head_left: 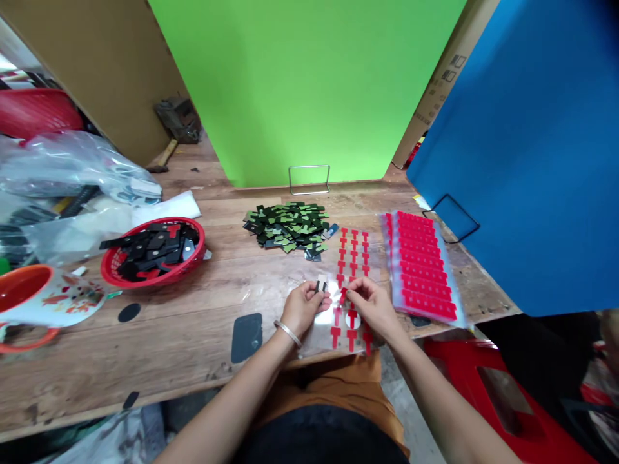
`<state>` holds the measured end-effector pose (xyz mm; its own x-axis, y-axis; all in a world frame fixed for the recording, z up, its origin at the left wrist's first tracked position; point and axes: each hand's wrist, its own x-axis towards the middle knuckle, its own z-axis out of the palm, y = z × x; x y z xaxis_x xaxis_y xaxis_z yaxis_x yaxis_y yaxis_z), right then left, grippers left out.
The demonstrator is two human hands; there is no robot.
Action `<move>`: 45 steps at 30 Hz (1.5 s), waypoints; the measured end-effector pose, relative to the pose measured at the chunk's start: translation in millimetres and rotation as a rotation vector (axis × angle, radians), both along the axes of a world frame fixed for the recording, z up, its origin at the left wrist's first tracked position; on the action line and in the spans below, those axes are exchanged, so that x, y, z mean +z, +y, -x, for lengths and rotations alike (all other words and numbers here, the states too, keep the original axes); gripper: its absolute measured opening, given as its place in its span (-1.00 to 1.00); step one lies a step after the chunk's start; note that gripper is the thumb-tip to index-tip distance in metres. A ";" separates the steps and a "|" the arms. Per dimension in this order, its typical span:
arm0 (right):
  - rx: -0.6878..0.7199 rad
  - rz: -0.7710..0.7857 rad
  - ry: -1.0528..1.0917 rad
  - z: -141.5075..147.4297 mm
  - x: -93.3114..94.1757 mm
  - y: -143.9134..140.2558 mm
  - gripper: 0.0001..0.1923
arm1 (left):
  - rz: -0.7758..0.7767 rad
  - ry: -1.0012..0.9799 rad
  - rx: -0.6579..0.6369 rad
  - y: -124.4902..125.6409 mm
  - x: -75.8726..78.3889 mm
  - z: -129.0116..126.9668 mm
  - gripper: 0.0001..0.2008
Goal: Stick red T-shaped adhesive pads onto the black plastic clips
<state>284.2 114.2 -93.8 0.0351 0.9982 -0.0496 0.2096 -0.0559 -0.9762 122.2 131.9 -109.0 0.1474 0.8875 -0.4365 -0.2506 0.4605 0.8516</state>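
At 9 o'clock from the hands, a red mesh basket [112,265] sits on the wooden tabletop [193,335], filled with flat black plates and a few red bits. Farther out at 9 o'clock lies a white mug [48,299] with an orange inside and a printed pattern, on its side. Beyond it, crumpled clear plastic bags [72,161] hold dark parts I cannot make out. At 12 o'clock a loose heap of small green-and-black plates [289,225] rests on the boards. At 2 o'clock a stack of clear sheets [422,264] carries rows of red T-shaped stickers. The left hand [304,306], a metal bangle on its wrist, pinches a small black plate [321,285] between thumb and fingers, lifted just above the tabletop. The right hand [371,304] is close beside it, fingertips pinched on a red sticker [343,295] at the sheet. That glossy clear sheet [351,258] lies under both hands, with red T shapes in neat columns running toward 12 o'clock and a few more near the front edge. A dark rounded rectangular pad [246,336] lies flat at 8 o'clock, and a black oval [129,312] lies farther toward 9. Upright green [309,84] and blue [522,148] boards stand behind.
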 end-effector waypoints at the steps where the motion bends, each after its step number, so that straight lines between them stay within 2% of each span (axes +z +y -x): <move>1: -0.031 0.012 0.049 1.1 1.5 -0.3 -0.90 | 0.003 -0.015 -0.007 -1.2 2.1 0.7 -0.89; 4: -0.095 0.030 0.143 10.1 7.1 -2.6 -0.83 | 0.007 -0.065 -0.044 -8.2 11.2 3.4 -0.81; 10: -0.083 -0.005 0.152 40.4 12.8 -11.9 -0.83 | 0.077 -0.120 -0.022 -27.6 30.7 10.3 -0.57; 15: -0.076 -0.059 0.115 52.3 12.3 -16.0 -0.85 | 0.077 -0.158 -0.042 -32.2 39.3 16.3 -0.56; 24: -0.083 -0.078 0.100 55.2 13.7 -18.6 -0.88 | 0.093 -0.157 -0.053 -30.8 40.3 17.8 -0.57; 33: -0.071 -0.069 0.091 53.9 11.8 -18.5 -0.87 | 0.039 -0.172 -0.112 -30.2 37.8 18.5 -0.65; 45: -0.092 -0.103 0.053 56.2 10.6 -20.3 -0.90 | 0.047 -0.156 -0.136 -31.4 40.8 19.1 -0.59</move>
